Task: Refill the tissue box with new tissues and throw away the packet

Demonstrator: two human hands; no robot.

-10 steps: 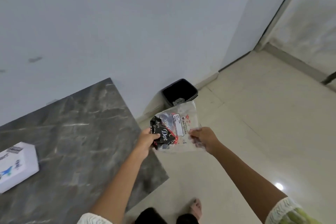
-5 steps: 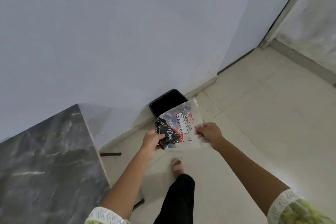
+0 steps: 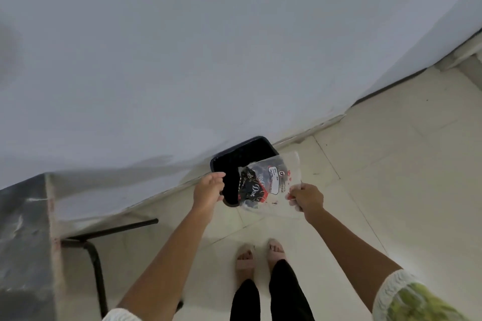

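Against the white wall (image 3: 182, 60), a black bin (image 3: 229, 164) stands on pale tiles (image 3: 391, 177).

Packet (image 3: 271, 185) over black bin (image 3: 243, 156)

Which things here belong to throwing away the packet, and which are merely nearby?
Belonging:
- empty tissue packet, pinched by the right hand
- left hand, open beside it
- black bin beneath

Merely nearby:
- marble table
- sandals
- wall
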